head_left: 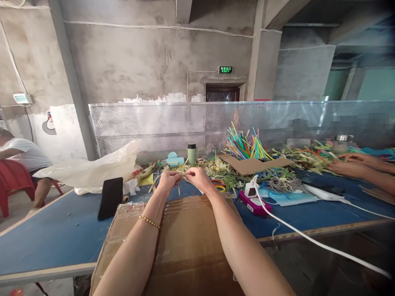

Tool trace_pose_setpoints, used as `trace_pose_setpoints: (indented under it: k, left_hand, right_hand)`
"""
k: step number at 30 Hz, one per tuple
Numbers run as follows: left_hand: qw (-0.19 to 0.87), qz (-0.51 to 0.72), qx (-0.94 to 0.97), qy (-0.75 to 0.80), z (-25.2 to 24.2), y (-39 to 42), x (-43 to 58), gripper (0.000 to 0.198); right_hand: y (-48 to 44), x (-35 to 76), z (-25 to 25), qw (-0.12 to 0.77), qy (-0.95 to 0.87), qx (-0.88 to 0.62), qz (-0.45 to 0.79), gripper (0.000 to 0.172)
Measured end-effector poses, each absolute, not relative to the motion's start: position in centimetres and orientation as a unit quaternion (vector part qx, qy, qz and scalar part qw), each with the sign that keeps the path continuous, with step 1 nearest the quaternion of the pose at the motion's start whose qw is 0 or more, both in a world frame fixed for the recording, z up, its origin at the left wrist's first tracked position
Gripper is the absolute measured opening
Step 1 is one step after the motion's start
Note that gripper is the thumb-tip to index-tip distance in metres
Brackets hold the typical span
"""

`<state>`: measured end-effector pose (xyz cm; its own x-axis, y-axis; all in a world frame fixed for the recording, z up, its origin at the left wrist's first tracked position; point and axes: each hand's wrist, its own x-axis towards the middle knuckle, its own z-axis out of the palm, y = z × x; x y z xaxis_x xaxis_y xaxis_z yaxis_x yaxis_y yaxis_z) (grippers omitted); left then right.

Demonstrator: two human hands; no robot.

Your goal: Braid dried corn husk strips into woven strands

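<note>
1. Your left hand (169,181) was ahead of you, above the far end of the box (188,238), thumb and fingers drawn together, pinching a thin pale strip (179,190) whose end hung below the fingertips.
2. Your right hand (200,178) was just beside it, fingers bent and tips brought close together near the strip; whether they gripped it too, you could not tell, as the part between your hands was too small to make out.
3. Your forearms reached out over the box, and a gold bracelet (149,222) circled your left wrist.
4. Beyond your hands, a green bottle (191,155) stood upright with its dark cap on, with a light-blue item (175,161) to its left.
5. To the right of the bottle spread a heap of husks (226,169), with a flat piece of cardboard (259,165) and a bunch of bright stems (247,144) behind it.
6. On the blue table (61,238), a phone (110,198) was left of the box, near a sheet of plastic (92,166).
7. Right of the box sat a purple socket (254,204) bearing a white plug (251,189), near a blue mask (288,198).
8. Far right, a co-worker's hands (352,166) were over more husks.
</note>
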<state>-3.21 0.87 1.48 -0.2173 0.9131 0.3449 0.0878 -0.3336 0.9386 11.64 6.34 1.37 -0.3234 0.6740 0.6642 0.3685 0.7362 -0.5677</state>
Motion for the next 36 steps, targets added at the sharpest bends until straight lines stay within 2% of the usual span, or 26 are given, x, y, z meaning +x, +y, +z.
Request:
trace_pose_setpoints:
  k: [4,9,15,20,25,31,36]
  left_hand:
    - [0.347,0.622,0.53,0.46,1.5,0.8,-3.2,0.021]
    - [0.307,0.624,0.535,0.48,1.3,1.4,-3.2,0.018]
    - [0.241,0.61,0.551,0.516,1.0,1.9,-3.3,0.021]
    - [0.268,0.634,0.533,0.492,0.9,2.0,-3.4,0.02]
    - [0.24,0.636,0.545,0.491,0.8,2.1,-3.6,0.024]
    - [0.225,0.629,0.555,0.497,0.7,2.0,-3.7,0.027]
    - [0.161,0.612,0.563,0.531,0.7,2.1,-4.0,0.03]
  right_hand:
    - [6.2,11.5,1.4,0.484,-0.81,-0.313,0.106,0.013]
    - [5.3,11.4,1.7,0.49,-0.809,-0.321,0.061,0.015]
    - [4.4,11.6,2.2,0.457,-0.807,-0.373,0.028,0.014]
    - [3.8,11.9,2.7,0.416,-0.812,-0.41,-0.009,0.013]
    - [3.5,11.9,3.0,0.407,-0.812,-0.416,-0.041,0.018]
    - [3.3,11.9,2.9,0.375,-0.798,-0.466,-0.072,0.015]
    - [3.1,11.8,3.0,0.368,-0.802,-0.465,-0.07,0.016]
